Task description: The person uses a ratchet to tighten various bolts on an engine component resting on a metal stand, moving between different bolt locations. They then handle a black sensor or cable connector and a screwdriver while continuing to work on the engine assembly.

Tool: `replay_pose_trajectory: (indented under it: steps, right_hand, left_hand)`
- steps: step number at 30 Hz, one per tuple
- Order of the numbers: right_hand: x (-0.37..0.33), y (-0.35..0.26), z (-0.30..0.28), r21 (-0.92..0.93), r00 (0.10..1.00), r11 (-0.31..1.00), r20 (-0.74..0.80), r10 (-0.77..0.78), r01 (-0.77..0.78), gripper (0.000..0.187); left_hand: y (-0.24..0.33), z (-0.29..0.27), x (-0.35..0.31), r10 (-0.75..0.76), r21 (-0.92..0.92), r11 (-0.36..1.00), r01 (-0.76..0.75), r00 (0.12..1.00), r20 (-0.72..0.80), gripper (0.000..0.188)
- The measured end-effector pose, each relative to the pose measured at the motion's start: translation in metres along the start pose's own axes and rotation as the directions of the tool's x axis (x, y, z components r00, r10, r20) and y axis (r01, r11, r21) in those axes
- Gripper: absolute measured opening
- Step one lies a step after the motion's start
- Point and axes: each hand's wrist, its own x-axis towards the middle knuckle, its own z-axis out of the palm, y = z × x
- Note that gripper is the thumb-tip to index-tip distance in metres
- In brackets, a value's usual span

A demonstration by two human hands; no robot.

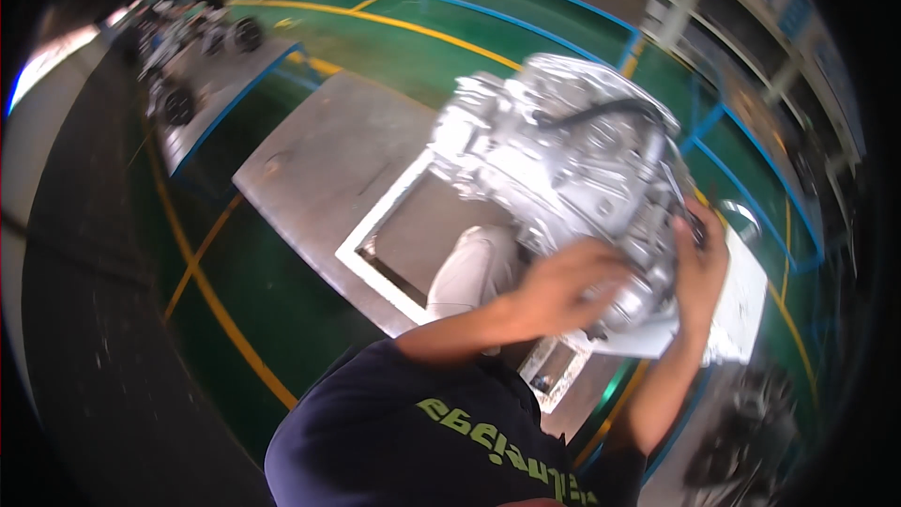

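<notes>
A person's left hand [574, 289] curls at the near end of a silver cast-metal engine unit [572, 155], right hand [699, 268] bent against its right side; blur hides any pinch. It stands right of the left corner of a white rectangular metal frame [383, 210] on a grey metal table [319, 155]; steady bracing should aid fingerwork.

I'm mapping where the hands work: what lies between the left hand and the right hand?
The head view shows part of the silver engine between the left hand and the right hand.
</notes>
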Motion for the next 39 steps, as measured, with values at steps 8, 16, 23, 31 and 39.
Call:
replay_pose_trajectory:
  steps: [8, 16, 23, 31, 39]
  right_hand:
    - [-0.005, 0.013, 0.008, 0.289, 0.998, 0.957, -0.055, 0.001, 0.015, 0.046]
    - [-0.033, 0.035, 0.003, 0.119, 0.989, 0.993, -0.149, -0.002, 0.02, 0.062]
    - [-0.024, 0.028, 0.046, 0.154, 0.901, 0.983, -0.432, -0.022, 0.098, 0.061]
    - [-0.019, 0.042, 0.04, 0.12, 0.875, 0.992, -0.475, 0.092, -0.04, 0.064]
    - [-0.029, 0.022, 0.044, 0.091, 0.805, 0.982, -0.564, 0.187, -0.165, 0.072]
  left_hand:
    - [-0.086, 0.013, 0.079, -0.557, -0.423, 0.791, 0.442, 0.807, -0.196, 0.042]
    - [-0.128, 0.093, 0.129, -0.798, -0.649, 0.513, 0.561, 0.591, -0.119, 0.043]
    - [-0.133, 0.092, 0.114, -0.561, -0.513, 0.795, 0.323, 0.713, -0.42, 0.043]
    - [-0.122, 0.091, 0.117, -0.627, -0.56, 0.726, 0.399, 0.718, -0.303, 0.039]
    - [-0.119, 0.088, 0.117, -0.598, -0.539, 0.754, 0.374, 0.731, -0.328, 0.036]
